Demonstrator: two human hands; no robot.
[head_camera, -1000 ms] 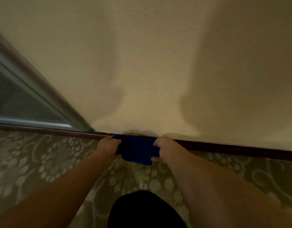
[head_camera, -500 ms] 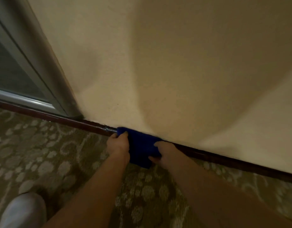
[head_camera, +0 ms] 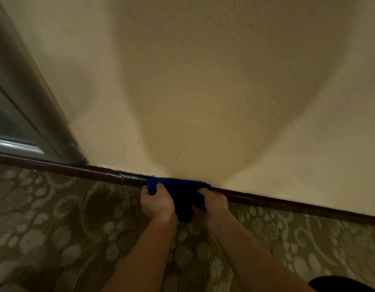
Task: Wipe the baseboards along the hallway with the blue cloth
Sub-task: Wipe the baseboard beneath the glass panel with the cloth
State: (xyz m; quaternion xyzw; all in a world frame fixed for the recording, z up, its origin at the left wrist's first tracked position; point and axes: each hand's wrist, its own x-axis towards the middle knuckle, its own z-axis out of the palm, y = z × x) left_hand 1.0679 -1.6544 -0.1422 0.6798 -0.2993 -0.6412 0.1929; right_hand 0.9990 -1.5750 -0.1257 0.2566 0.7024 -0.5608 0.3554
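Observation:
A dark blue cloth (head_camera: 180, 191) is pressed against the dark brown baseboard (head_camera: 287, 204) where the cream wall meets the carpet. My left hand (head_camera: 157, 202) grips the cloth's left end, fingers curled over its top edge. My right hand (head_camera: 213, 204) grips the right end, thumb and fingers pinching the fabric. The cloth's lower part hangs down between both hands onto the carpet. The stretch of baseboard behind the cloth is hidden.
A grey metal door frame (head_camera: 34, 114) stands at the left, its base meeting the baseboard. Patterned brown and cream carpet (head_camera: 76, 228) covers the floor. The baseboard runs on to the right along the cream wall (head_camera: 224, 91). A dark shape (head_camera: 340, 284) shows at the bottom right.
Both hands and the cloth have slid right along the baseboard, farther from the door frame. The white shoe seen at the lower left half a second ago has left the view.

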